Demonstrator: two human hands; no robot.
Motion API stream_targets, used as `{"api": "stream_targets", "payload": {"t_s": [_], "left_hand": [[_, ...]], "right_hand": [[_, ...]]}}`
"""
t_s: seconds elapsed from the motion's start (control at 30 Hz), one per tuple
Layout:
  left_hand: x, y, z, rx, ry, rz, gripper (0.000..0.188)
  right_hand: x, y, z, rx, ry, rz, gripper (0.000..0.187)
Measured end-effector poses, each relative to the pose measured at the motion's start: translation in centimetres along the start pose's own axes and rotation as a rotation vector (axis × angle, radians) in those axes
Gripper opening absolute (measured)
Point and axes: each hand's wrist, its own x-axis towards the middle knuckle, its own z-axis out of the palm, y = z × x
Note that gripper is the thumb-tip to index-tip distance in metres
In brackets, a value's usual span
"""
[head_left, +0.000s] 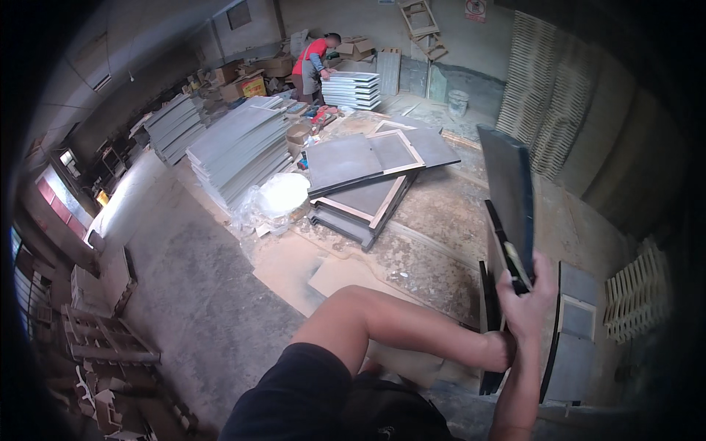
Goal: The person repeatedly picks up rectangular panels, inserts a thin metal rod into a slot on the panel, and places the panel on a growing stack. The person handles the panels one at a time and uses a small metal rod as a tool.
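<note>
My right hand (531, 294) grips the lower edge of a flat grey panel with dark edges (507, 187), which stands tilted on end. Its thumb and fingers pinch the edge from both sides. A second dark-edged piece (504, 242) lies close against that panel, just above the hand. Across my body reaches my left arm, and my left hand (498, 351) sits behind my right wrist with its fingers hidden. Beside the wrist a dark-edged board (487, 294) stands on edge. Right of my hands rests a grey panel with a pale wood frame (577, 316).
Several grey framed panels (368, 165) lie stacked ahead, near a white round lid or bucket top (285, 193) in clear plastic. Tall stacks of pale panels (239, 147) stand left. A person in red (312, 62) works at a far stack. Slatted wood stacks (526, 81) line the right wall.
</note>
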Motion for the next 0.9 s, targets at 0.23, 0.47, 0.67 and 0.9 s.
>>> {"api": "stream_targets", "payload": {"t_s": [0.23,0.47,0.67,0.9], "left_hand": [[-2.5,0.2,-4.2,0.013,0.518,0.338,0.025],[-7.5,5.1,0.3,-0.554,0.886,-0.413,0.087],[-9.2,1.7,0.9,-0.665,0.882,-0.911,0.135],[-13.6,-3.6,-1.8,-0.834,0.878,-1.072,0.124]], "right_hand": [[-4.1,4.0,-5.2,-0.082,0.266,0.154,0.038],[-8.2,6.2,-11.6,-0.069,0.487,0.079,0.043],[-10.3,5.9,-17.2,0.316,0.568,0.107,0.054],[-11.2,7.6,-18.8,0.658,0.65,0.133,0.059]]}}
